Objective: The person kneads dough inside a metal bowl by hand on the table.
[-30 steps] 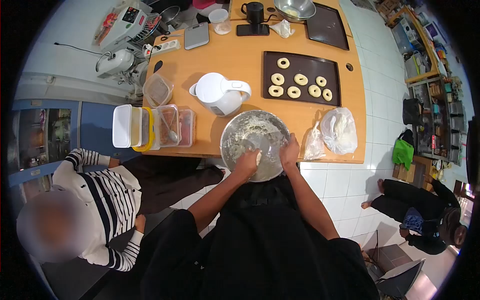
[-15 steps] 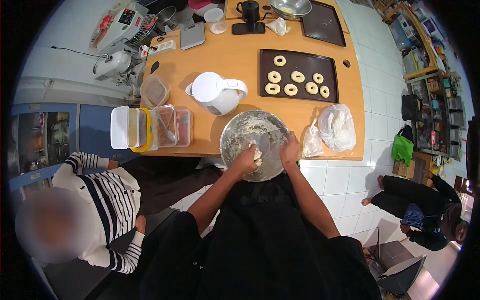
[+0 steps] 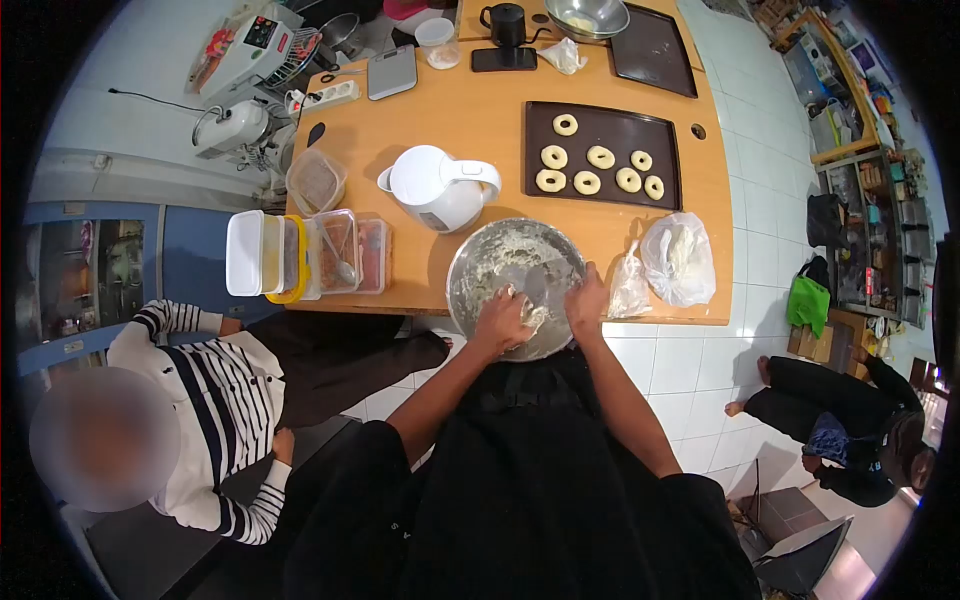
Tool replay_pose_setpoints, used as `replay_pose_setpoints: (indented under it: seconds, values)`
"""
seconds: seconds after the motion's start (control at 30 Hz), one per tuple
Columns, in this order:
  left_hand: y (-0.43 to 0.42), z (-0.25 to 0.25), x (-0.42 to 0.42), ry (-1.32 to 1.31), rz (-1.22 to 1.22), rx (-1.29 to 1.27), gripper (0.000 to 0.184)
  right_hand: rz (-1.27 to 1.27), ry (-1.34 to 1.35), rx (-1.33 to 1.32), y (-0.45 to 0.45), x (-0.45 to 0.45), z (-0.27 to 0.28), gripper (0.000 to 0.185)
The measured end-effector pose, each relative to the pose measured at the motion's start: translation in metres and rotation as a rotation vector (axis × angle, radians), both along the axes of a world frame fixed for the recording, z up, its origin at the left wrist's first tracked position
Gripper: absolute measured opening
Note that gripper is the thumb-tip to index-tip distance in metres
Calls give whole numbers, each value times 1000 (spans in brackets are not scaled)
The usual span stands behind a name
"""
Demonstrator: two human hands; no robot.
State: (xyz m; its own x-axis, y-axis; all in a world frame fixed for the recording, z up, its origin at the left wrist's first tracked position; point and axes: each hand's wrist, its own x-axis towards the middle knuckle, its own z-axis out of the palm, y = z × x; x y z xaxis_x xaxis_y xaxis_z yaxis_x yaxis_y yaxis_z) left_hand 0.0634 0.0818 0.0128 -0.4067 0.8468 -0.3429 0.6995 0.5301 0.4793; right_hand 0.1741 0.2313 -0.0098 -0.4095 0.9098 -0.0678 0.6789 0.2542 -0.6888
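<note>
At the bench's (image 3: 450, 120) near edge: bowl (image 3: 464, 275).
Left hand (image 3: 502, 323): fingers curled around dough (image 3: 535, 318). Right hand (image 3: 587, 303) grips bowl; brace firmly.

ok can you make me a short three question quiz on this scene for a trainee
1. How many dough rings lie on the dark baking tray?
2. True or false: in this view, the white electric kettle stands to the left of that tray.
3. Which of the person's hands is at the rim of the near metal mixing bowl?
a) left
b) right

Key:
1. Eight.
2. True.
3. b, the right hand; the left hand is inside the bowl, with dough at its fingers.
</note>
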Motion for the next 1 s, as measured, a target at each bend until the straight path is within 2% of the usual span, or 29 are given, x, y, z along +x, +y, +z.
replay_pose_setpoints:
  seconds: [0.07, 0.17, 0.37, 0.47, 0.57, 0.67, 0.77, 0.8, 0.9, 1.0]
  values:
    - [0, -20, 3, 71, 22, -46, 54, -21, 27, 11, -7, 0, -10, 26]
    - [15, -14, 2, 11, 9, -198, 52, -19, 13, -28, -11, -3, 1, 29]
    - [27, -55, 22, 84, 72, -94, 35, -4, -9, -50, -14, -4, -8, 31]
    - [38, -49, 18, 112, 111, 5, 27, 10, -16, -77, -13, -5, -4, 31]
    - [45, -69, 11, 294, 68, 82, 24, 17, -4, -45, -14, -3, -6, 30]
    - [62, -78, -2, 177, 55, -58, 38, 30, -29, -80, -12, -3, 3, 30]
    - [78, -80, -12, 283, 86, -41, 56, -11, -9, -109, -13, -1, 4, 30]
    - [82, -77, -16, 290, 128, -30, 69, -22, -2, -85, -12, -2, 4, 30]
    - [79, -66, -17, 170, 248, 81, 69, -37, -7, -38, -11, -6, 0, 29]
    - [64, -66, -10, 164, 190, 162, 67, -41, -40, -41, -12, -7, -4, 28]
